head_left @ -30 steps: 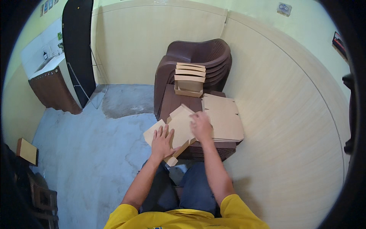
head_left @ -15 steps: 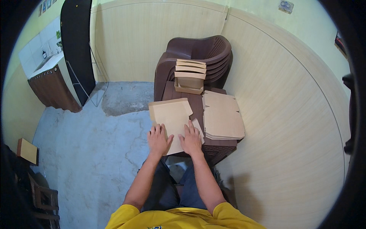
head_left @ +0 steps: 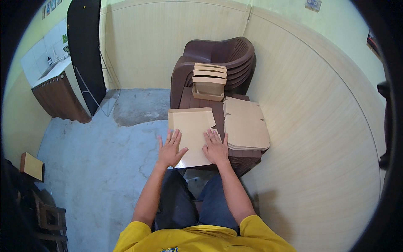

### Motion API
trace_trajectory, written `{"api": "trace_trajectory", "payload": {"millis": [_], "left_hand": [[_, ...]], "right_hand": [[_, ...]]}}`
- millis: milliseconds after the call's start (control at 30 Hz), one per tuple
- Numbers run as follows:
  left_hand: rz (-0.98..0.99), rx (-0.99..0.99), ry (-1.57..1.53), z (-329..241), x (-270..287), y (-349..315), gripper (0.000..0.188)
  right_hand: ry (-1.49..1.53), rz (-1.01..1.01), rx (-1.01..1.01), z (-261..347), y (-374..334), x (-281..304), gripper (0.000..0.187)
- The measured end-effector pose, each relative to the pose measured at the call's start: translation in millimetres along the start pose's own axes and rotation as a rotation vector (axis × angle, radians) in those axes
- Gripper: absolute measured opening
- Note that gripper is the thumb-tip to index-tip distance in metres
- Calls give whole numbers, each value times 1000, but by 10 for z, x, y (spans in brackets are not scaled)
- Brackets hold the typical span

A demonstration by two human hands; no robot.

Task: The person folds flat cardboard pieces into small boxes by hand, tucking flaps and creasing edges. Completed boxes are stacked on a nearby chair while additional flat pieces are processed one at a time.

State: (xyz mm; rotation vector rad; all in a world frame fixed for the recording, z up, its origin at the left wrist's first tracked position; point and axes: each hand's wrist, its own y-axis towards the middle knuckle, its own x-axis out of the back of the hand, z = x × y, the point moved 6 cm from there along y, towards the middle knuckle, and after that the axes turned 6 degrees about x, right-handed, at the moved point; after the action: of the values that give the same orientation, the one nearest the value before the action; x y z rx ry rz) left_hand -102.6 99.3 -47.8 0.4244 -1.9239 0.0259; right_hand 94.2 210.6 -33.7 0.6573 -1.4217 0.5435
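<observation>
A flat brown cardboard box blank (head_left: 194, 136) lies on the small brown table (head_left: 219, 112) in front of me, its far edge bearing a narrow flap. My left hand (head_left: 170, 149) rests on its left side, fingers spread. On its right side lies my right hand (head_left: 216, 147), also with fingers apart, pressing flat near a side flap. Neither hand grips anything. Right of the blank is a stack of flat cardboard blanks (head_left: 246, 124). Behind, several folded cardboard boxes (head_left: 209, 89) stand nested together at the table's far end.
Stacked brown plastic chairs (head_left: 222, 52) stand behind the table. A wood-patterned wall panel (head_left: 310, 138) runs close along the right. To the left are a sink counter with a brown curtain (head_left: 63, 98), a tall black board (head_left: 86, 54) and dark wooden furniture (head_left: 50, 218).
The blank has shifted slightly right and its far flap and left edge look more folded in. Both hands have spread apart, the right one moving rightward.
</observation>
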Motion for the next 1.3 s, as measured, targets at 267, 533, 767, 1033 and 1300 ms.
{"api": "trace_trajectory", "payload": {"millis": [267,533,767,1033,1300], "left_hand": [[191,-455,-122,92,261,-400,131],[161,-391,-252,270,141,-290,82],[55,-331,-519,339,31,-293,67],[-2,-327,-646,387,31,-218,59],[-72,-237,-783,415,28,-125,49]], "right_hand": [[35,52,101,-178,-90,23,63],[287,295,306,-581,-130,58,75],[86,208,432,-545,-472,259,103],[253,53,433,-580,-405,191,92],[370,25,370,-716,-260,129,66]]}}
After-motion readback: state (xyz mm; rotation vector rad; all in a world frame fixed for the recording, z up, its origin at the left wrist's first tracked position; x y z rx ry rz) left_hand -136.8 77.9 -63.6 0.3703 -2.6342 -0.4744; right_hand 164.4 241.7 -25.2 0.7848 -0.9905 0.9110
